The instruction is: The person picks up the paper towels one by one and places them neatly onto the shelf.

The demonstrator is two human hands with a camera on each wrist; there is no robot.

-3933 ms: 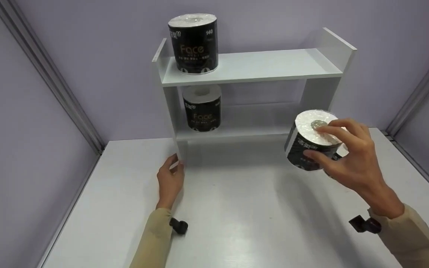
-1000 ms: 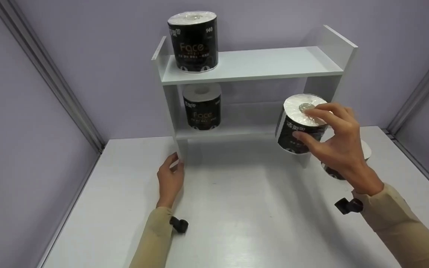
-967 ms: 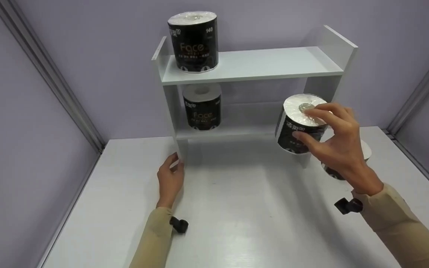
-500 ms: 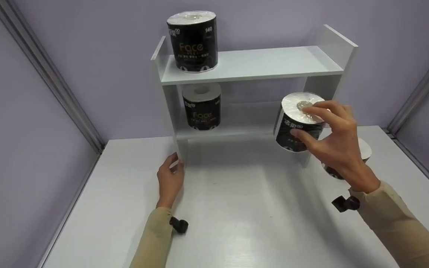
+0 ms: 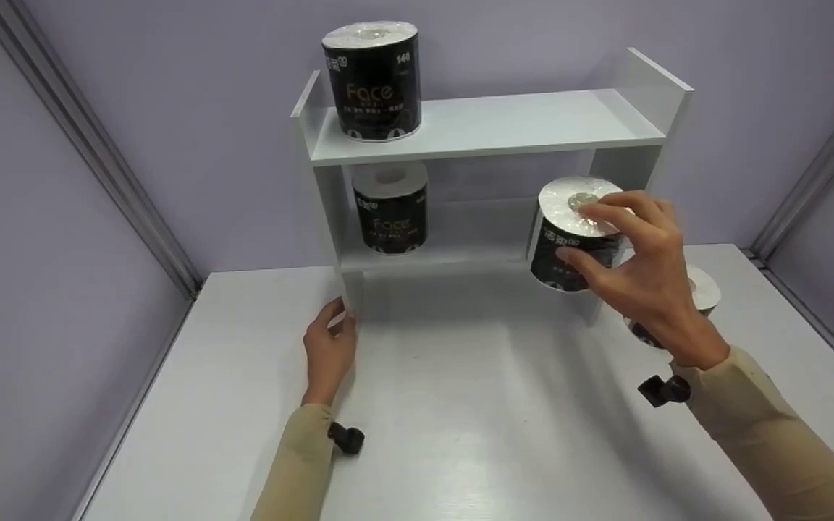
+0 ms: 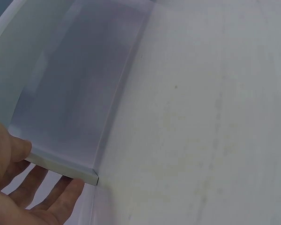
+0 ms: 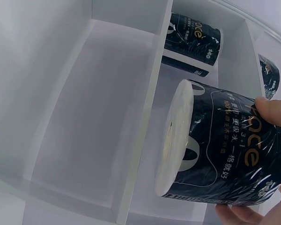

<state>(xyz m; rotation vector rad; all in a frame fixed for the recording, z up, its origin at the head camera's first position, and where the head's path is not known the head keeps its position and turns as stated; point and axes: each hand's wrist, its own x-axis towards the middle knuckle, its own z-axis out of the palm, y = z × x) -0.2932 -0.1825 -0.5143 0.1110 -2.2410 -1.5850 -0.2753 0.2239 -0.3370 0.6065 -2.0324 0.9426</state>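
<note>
My right hand (image 5: 645,264) holds a toilet paper roll (image 5: 558,264) in a black wrapper, its white end up. The thumb lies on the wrapper and the other fingers are at the roll's top and far side. Slightly tilted, the roll is in the air before the right part of the lower board of a white two-tier shelf (image 5: 518,119). In the right wrist view, that roll (image 7: 225,145) is near the board's front edge (image 7: 147,108). My left hand (image 5: 330,351) grips the bottom of the shelf's left side panel (image 6: 61,168), thumb on one face, fingers on the other.
Matching rolls stand at the left end of the top board (image 5: 373,90) and the lower board (image 5: 393,224). Another roll (image 5: 704,291) is on the white table (image 5: 446,405), partly behind my right hand. A lilac wall (image 5: 243,145) rises behind the shelf.
My right hand has carried the roll up and leftward toward the lower board, revealing more of the roll on the table. My left hand keeps its grip on the side panel.
</note>
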